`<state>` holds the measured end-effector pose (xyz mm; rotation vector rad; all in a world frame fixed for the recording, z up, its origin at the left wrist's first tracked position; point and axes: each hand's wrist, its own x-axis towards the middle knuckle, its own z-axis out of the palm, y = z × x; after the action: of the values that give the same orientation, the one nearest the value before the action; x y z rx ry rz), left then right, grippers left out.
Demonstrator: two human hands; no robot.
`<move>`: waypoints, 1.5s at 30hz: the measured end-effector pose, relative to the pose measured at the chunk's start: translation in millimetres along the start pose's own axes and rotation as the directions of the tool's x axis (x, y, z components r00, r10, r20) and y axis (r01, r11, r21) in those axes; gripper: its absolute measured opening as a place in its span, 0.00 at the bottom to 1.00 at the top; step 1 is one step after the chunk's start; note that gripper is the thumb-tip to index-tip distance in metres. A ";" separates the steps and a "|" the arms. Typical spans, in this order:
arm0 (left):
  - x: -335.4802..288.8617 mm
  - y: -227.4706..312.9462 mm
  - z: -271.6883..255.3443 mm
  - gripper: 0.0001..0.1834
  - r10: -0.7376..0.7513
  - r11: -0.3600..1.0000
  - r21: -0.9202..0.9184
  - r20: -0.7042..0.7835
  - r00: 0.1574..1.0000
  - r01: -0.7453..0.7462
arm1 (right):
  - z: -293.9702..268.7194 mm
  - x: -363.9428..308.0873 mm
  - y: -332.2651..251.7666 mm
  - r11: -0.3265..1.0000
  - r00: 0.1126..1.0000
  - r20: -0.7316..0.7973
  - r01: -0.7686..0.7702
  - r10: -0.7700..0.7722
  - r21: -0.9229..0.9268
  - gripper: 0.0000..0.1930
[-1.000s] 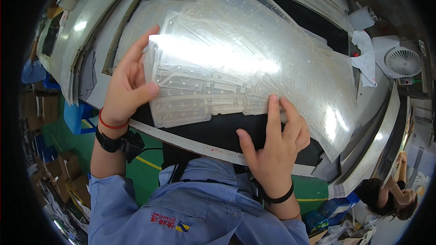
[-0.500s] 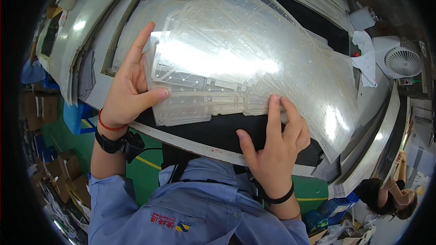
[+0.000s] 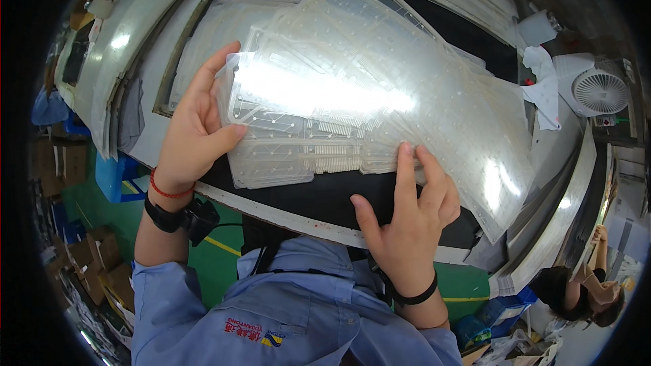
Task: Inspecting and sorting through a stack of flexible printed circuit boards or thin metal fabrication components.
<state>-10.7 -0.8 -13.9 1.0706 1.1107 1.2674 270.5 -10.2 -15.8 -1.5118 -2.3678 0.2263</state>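
Fanned-out clear plastic sheets (image 3: pixel 325 47) with printed circuit lines and small dots lie overlapping across a black work surface (image 3: pixel 298 196). Strong glare whitens their middle. My left hand (image 3: pixel 193 125) grips the left edge of the upper sheets; its thumb lies over the front and the other fingers are along and behind the edge. How many sheets it has is unclear. My right hand (image 3: pixel 417 210) has its fingers apart, index and middle fingertips resting on the sheets near their lower edge. Its thumb points up over the black surface, touching no sheet.
A pale ledge (image 3: pixel 285 218) edges the table in front of me. On the right are a white fan (image 3: pixel 600 91), a white cloth (image 3: pixel 542 91) and stacked boards (image 3: pixel 549 244). Cardboard boxes (image 3: pixel 108 257) stand at lower left. Another person (image 3: pixel 583 291) is at the far right.
My left thumb has slid up along the sheets' edge, and the left fingers have bent inward toward it. The upper sheets' left edge shifted slightly. My right hand has barely moved.
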 end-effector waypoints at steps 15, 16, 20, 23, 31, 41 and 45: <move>6.5 27.2 5.1 0.20 0.327 0.325 0.940 -0.011 0.945 -0.101 | -5.6 0.2 1.8 1.000 1.000 -0.031 0.001 -0.001 0.010 0.36; 9.4 32.2 5.7 0.21 0.146 0.652 0.758 -0.107 0.983 -0.014 | -5.5 -0.9 2.1 1.000 0.998 -0.058 -0.010 0.012 0.024 0.36; 26.8 40.8 8.8 0.33 -0.304 0.950 0.058 -0.033 0.952 0.305 | -5.4 -0.6 3.1 0.997 0.991 -0.116 -0.062 0.068 0.054 0.37; 47.1 37.6 7.3 0.32 -0.346 0.938 -0.047 -0.024 0.938 0.344 | -6.7 -0.3 1.9 0.996 0.991 -0.108 -0.077 0.081 0.040 0.37; 89.6 35.1 10.8 0.19 -0.358 0.907 0.247 0.031 0.933 0.340 | -9.4 -4.5 4.6 0.998 0.987 -0.151 -0.040 0.046 0.043 0.37; 39.0 42.9 -37.1 0.17 -0.081 0.997 0.018 0.076 0.994 0.080 | -10.2 -18.0 6.1 0.989 0.956 -0.282 -0.049 0.086 0.136 0.36; -20.5 45.6 -86.2 0.17 0.096 0.986 -0.116 -0.189 0.977 -0.119 | -11.3 -22.3 6.4 0.986 0.949 -0.305 -0.023 0.074 0.167 0.35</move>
<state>-102.8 -21.1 18.2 0.9436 1.1038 1.5270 288.6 -28.1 -11.2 -1.4144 -2.0175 0.1726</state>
